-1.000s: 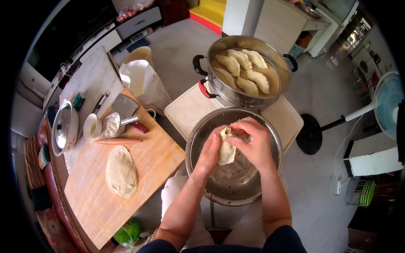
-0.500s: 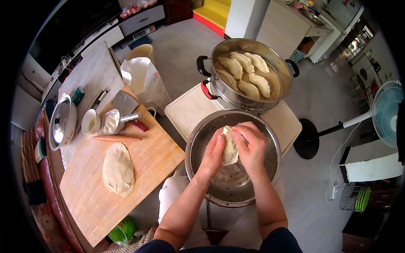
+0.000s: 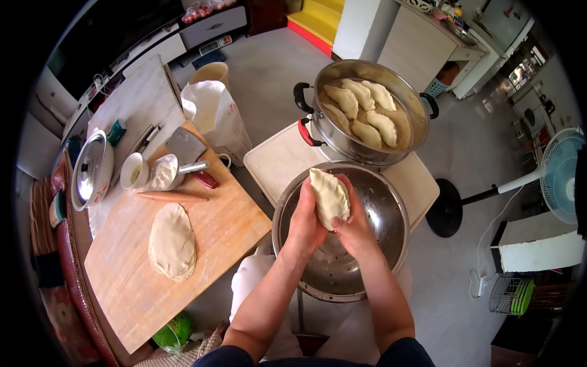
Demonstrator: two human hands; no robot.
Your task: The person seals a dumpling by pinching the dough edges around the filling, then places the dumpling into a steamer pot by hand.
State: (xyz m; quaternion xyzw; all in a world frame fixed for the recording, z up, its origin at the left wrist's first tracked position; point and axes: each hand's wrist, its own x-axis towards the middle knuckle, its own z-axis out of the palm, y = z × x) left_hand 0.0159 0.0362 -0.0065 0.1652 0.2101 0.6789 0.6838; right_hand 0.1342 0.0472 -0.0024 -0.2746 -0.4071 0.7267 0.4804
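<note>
Grip: left hand (image 3: 306, 220) and right hand (image 3: 353, 223) both closed softly around one filled dumpling (image 3: 331, 199), a palm and fingers along each flank; right thumb lies near its lower end.

Handling (judged): fairly light, soft, plump; dough probably pliable and slightly tacky rather than slippery. Thin skin and seam could tear under a pinch. Best hold: cupped along both long sides, underside supported, pressure spread.

Orientation: long axis runs mostly away from the wearer; narrow far tip leans slightly left, rounder end faces the wrists.

Position: held over the metal basin (image 3: 333, 278). Beyond it, the steamer pot (image 3: 351, 147) with similar dumplings sits on the pale table (image 3: 269, 160). Farther left: an oval dough piece (image 3: 172, 241) on the wooden board (image 3: 226, 244).
</note>
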